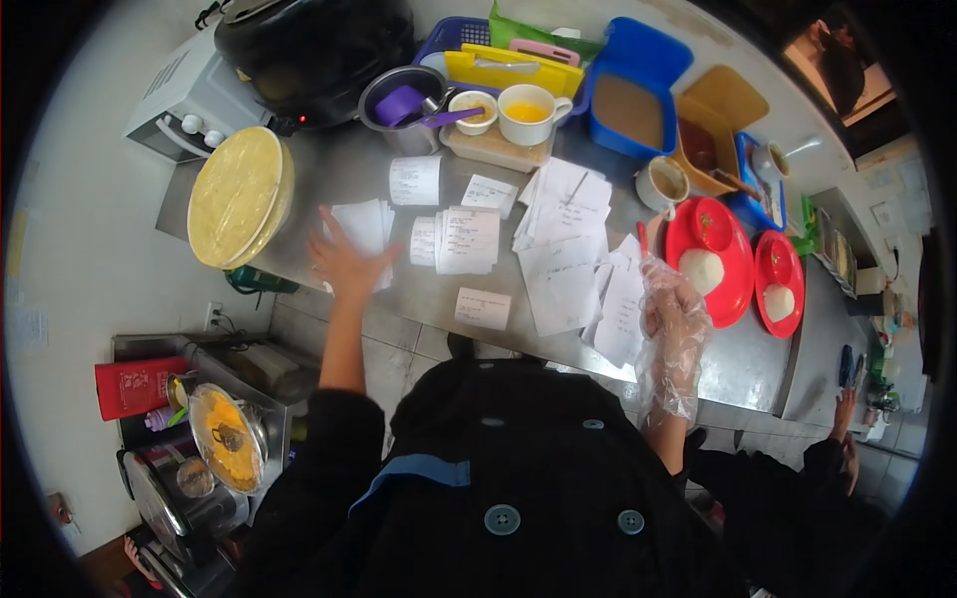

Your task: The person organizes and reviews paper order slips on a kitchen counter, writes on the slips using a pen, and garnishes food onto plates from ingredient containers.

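My left hand (pixel 351 257) is bare, with fingers spread over a small stack of white paper slips (pixel 365 225) on the steel table. My right hand (pixel 674 311) wears a clear plastic glove and is curled closed beside a handwritten sheet (pixel 620 311). A slim red pen (pixel 642 237) sticks up from its fingers. Between my hands lie printed receipts (pixel 470 237) and a larger pile of handwritten papers (pixel 564 214). Just right of the gloved hand, a red plate (pixel 731 291) carries a mound of white rice (pixel 701 270) and a small red bowl (pixel 711 225).
A second red plate (pixel 786 317) stands farther right. Along the back are a grey pot (pixel 383 120), a white cup (pixel 528 122) and a blue container (pixel 632 140). A large covered yellow bowl (pixel 235 199) is at left. Another person's hand (pixel 845 411) shows at far right.
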A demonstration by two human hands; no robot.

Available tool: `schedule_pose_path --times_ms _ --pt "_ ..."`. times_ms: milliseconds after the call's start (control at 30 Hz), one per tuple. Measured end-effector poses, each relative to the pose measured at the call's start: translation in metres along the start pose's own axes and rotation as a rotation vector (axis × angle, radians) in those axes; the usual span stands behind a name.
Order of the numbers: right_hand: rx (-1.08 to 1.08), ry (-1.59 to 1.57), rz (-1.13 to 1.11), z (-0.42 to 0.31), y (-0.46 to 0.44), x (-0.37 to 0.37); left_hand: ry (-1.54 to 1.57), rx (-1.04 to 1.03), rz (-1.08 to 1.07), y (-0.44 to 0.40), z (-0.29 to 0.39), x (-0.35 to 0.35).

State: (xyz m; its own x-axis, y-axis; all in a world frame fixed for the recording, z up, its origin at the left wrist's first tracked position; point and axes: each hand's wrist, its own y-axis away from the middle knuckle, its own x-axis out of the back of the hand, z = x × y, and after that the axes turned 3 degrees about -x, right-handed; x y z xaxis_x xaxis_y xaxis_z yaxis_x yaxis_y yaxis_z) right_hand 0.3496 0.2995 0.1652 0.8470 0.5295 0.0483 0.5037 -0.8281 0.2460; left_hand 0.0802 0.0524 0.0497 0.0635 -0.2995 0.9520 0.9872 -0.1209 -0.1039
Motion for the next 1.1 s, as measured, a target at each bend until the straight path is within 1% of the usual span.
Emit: schedule_pose_path --times_ms 33,67,133,200,267,300,367,500,567,633,700,733,800,833,867,933,967,1000,1033,1067,1100 --pt "-0.001 -0.005 0.014 0.001 -0.003 0.001 -0.029 -0.115 0.185 0.004 0.003 0.001" --pt "0.009 -0.007 0.022 0.002 -0.005 0.003 -0.019 -0.122 0.19 0.008 0.002 -0.001" --pt "0.019 -0.015 0.065 0.004 -0.009 0.008 0.455 -0.435 0.173 0.019 -0.006 -0.011" --pt "0.038 -0.003 0.077 0.004 -0.016 0.016 0.612 -0.287 -0.286 0.045 0.005 -0.014" --pt "0.051 0.001 0.084 0.003 -0.023 0.021 0.655 -0.372 -0.366 0.069 0.015 -0.027" --pt "0.047 0.01 0.111 0.003 -0.025 0.023 0.656 -0.379 -0.36 0.077 0.02 -0.029" --pt "0.045 0.012 0.146 0.0 -0.027 0.024 0.649 -0.24 -0.464 0.087 0.033 -0.021" --pt "0.038 -0.016 0.173 -0.004 -0.027 0.026 0.737 -0.235 -0.485 0.094 0.032 -0.039" --pt "0.051 -0.031 0.17 -0.001 -0.029 0.029 0.821 -0.202 -0.589 0.096 0.036 -0.042" --pt "0.03 0.001 0.181 0.003 -0.03 0.033 0.821 -0.209 -0.587 0.096 0.039 -0.044" --pt "0.048 -0.005 0.167 0.013 -0.034 0.037 0.815 -0.296 -0.588 0.094 0.039 -0.048" --pt "0.065 -0.004 0.157 0.017 -0.034 0.042 0.816 -0.304 -0.603 0.091 0.038 -0.048" --pt "0.048 0.018 0.197 0.017 -0.033 0.047 0.866 -0.377 -0.74 0.08 0.033 -0.044" --pt "0.032 0.035 0.218 0.016 -0.033 0.05 0.96 -0.311 -0.804 0.074 0.038 -0.033" --pt "0.08 -0.002 0.178 0.017 -0.034 0.055 1.052 -0.239 -0.867 0.066 0.044 -0.018" --pt "0.096 -0.049 0.217 0.025 -0.037 0.065 1.089 -0.159 -0.795 0.042 0.053 -0.006" --pt "0.117 -0.099 0.231 0.029 -0.038 0.07 1.078 -0.187 -0.73 0.027 0.055 -0.007" --pt "0.107 -0.034 0.241 0.03 -0.039 0.076 1.068 -0.212 -0.664 0.011 0.059 -0.009" --pt "0.102 -0.029 0.254 0.032 -0.041 0.081 1.084 -0.174 -0.603 -0.002 0.068 -0.011" --pt "0.099 0.053 0.257 0.038 -0.043 0.085 1.095 -0.132 -0.543 -0.014 0.076 -0.013" --pt "0.097 0.135 0.26 0.042 -0.044 0.088 1.094 -0.162 -0.504 -0.028 0.079 -0.022"
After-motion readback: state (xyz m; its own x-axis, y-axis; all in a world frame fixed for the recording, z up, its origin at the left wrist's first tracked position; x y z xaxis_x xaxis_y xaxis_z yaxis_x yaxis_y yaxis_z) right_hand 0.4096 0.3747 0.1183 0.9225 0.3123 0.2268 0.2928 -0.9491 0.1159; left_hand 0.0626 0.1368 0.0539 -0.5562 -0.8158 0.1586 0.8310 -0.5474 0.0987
